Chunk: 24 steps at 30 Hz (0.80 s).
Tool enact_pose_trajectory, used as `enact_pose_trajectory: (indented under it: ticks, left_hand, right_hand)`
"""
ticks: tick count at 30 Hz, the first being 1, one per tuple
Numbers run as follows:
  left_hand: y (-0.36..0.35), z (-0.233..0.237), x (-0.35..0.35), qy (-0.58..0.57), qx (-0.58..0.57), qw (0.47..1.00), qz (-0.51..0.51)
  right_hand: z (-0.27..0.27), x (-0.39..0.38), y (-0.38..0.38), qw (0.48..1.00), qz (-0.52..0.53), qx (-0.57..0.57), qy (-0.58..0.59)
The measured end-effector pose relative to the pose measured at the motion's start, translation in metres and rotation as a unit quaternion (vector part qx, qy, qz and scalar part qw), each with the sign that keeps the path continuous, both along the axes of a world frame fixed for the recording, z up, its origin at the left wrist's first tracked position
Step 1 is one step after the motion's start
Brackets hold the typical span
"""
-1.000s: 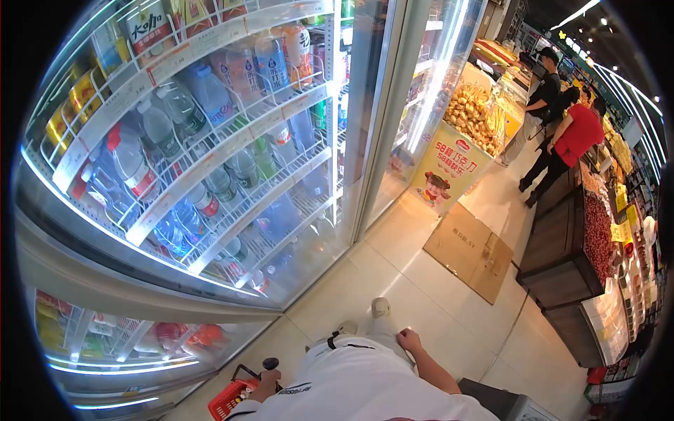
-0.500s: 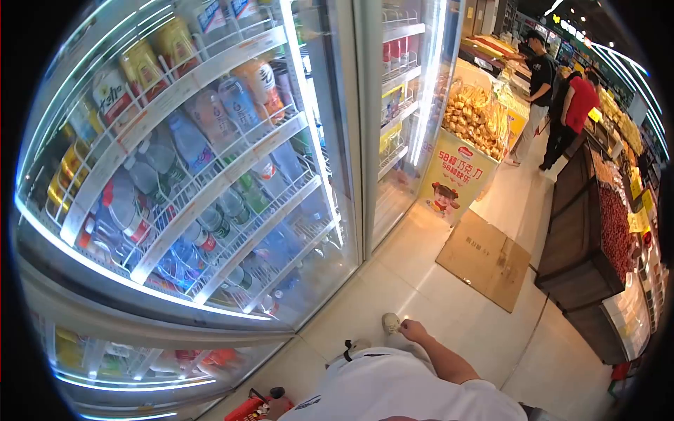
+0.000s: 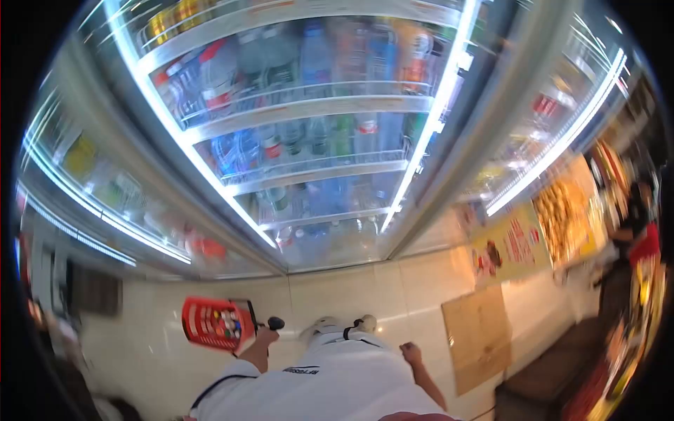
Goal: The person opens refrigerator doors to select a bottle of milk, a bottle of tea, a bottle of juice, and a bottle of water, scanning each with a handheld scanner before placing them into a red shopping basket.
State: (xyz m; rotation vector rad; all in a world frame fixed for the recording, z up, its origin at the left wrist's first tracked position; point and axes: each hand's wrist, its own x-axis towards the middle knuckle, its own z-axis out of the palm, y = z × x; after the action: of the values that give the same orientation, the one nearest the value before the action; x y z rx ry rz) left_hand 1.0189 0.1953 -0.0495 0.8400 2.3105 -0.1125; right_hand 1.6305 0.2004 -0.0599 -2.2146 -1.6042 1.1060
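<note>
My left hand (image 3: 262, 349) is closed around the dark handle of a red shopping basket (image 3: 206, 323), low on my left. A black rounded end (image 3: 276, 323) sticks out beside the fingers. Inside the basket lie several small, colourful items too blurred to name. My right hand (image 3: 411, 353) hangs at my right side with its fingers curled, and nothing shows in it. Ahead, a lit glass-door drinks fridge (image 3: 270, 111) holds rows of bottles on white racks. Neither hand touches the fridge.
More fridge doors stand to the left (image 3: 116, 186) and right (image 3: 540, 116). On the right are a yellow display box (image 3: 516, 242) with gold-wrapped goods, a flat cardboard sheet (image 3: 479, 339) on the tiled floor and a dark stand (image 3: 551, 372). People are blurred at the far right.
My view has swung left and down, bringing the fridge to the centre. The red basket and my left hand have come fully into sight. My right hand now hangs further right, beside my body.
</note>
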Motion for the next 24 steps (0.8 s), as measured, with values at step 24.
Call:
enact_pose_trajectory:
  ticks: [24]
  left_hand:
    - [-0.029,0.058,0.014,-0.157,0.021,0.982,-0.102]
  right_hand:
    - [0.039,-0.249,0.161,0.955,0.285,0.035,0.072]
